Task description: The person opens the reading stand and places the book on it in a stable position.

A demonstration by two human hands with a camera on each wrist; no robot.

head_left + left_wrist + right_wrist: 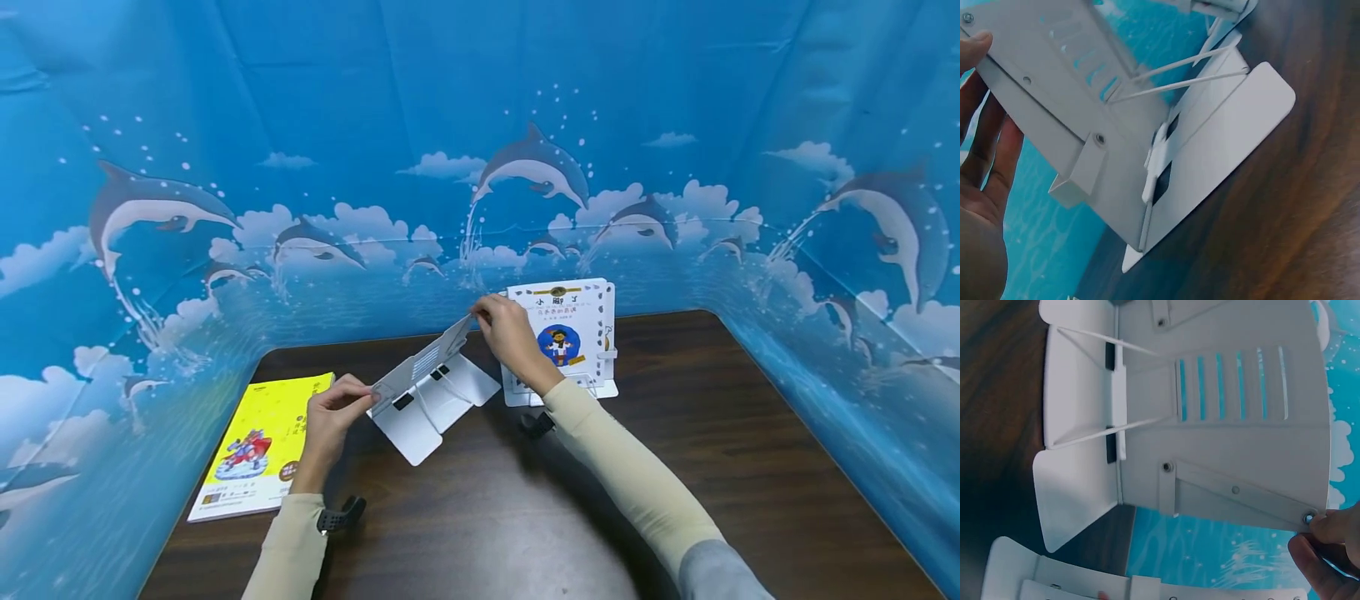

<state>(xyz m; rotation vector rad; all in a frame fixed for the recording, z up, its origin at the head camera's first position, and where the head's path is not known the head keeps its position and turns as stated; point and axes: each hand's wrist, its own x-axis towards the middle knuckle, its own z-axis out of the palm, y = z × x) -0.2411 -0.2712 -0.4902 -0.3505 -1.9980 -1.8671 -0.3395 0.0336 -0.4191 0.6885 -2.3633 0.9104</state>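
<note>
A white metal book stand (405,433) is unfolded on the table, its slotted back panel (1235,444) tilted up from the base. Wire page holders (1185,84) run between base and panel. My left hand (330,425) pinches the panel's left edge near the upper corner, thumb on the front and fingers behind. At the opposite upper corner, my right hand (513,333) pinches the panel between thumb and forefinger, beside a riveted side arm (1241,490). To the right, a second white stand (609,390) holds a picture book (558,342) upright, partly hidden by my right hand.
A yellow book (262,425) lies flat at the left edge of the dark wooden table (487,533). Blue dolphin-printed fabric (420,108) rises behind the table and along both sides. The second stand is close to the unfolded one.
</note>
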